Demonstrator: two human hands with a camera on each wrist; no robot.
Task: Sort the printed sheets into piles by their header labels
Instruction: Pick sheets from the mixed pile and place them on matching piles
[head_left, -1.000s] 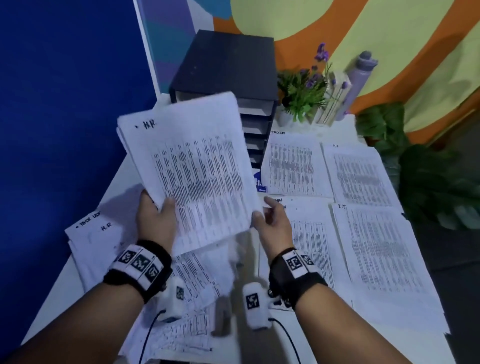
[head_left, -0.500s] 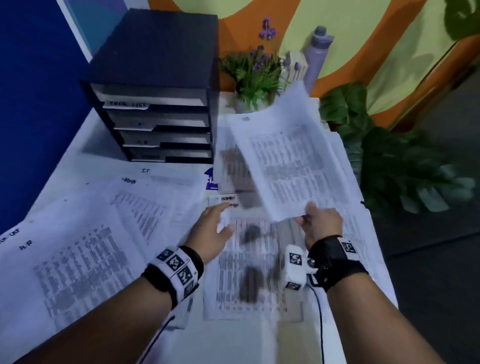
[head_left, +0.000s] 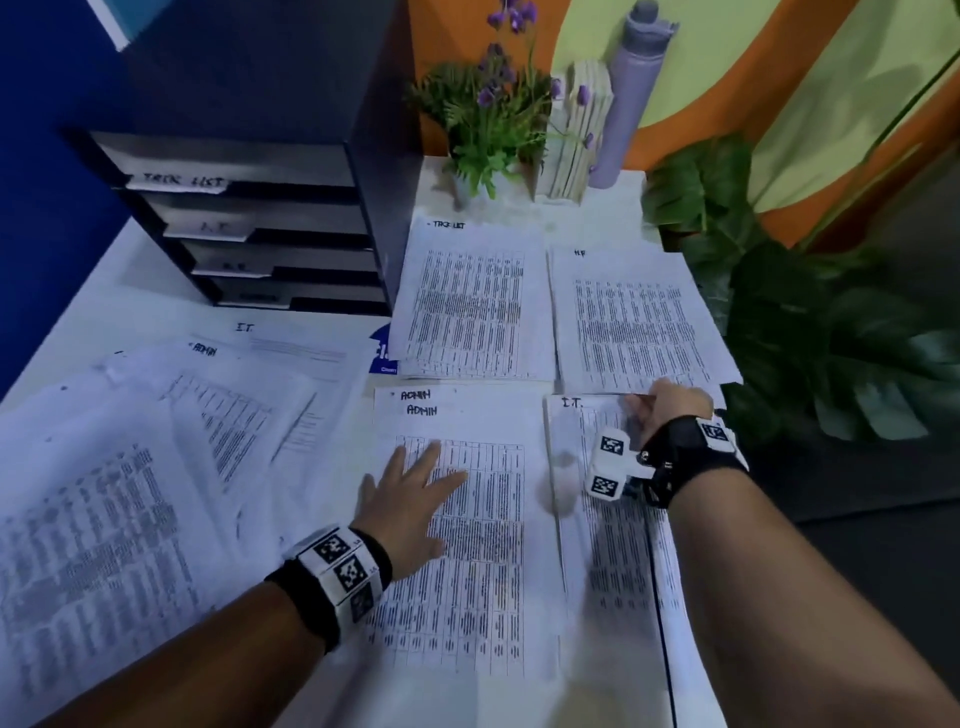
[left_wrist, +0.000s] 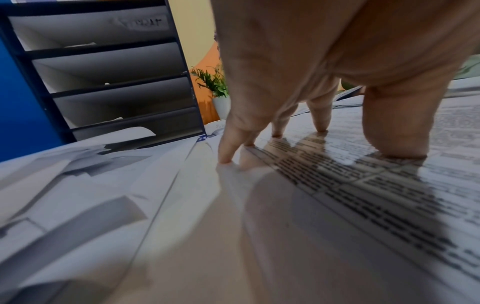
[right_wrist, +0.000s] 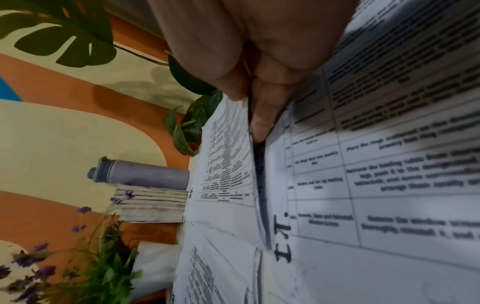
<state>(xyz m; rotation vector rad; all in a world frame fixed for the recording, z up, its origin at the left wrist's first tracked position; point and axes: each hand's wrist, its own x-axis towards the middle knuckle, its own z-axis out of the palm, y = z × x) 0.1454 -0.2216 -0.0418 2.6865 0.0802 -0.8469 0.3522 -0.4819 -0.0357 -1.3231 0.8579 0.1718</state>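
Pinching a sheet's near edge (head_left: 636, 397), right hand (head_left: 670, 405) lowers it onto HR pile (head_left: 634, 317); square corners first. Left hand (head_left: 415, 499) flat, pressing ADMIN pile (head_left: 467, 597).

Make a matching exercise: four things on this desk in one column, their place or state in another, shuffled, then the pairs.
1. ADMIN pile
2. I.T. pile
3. TASK LIST pile
4. purple bottle

A. at the wall beside the potted flowers
B. under the flat left hand
C. right of the black tray rack
D. its far edge pinched by the right hand

Pairs: 1-B, 2-D, 3-C, 4-A
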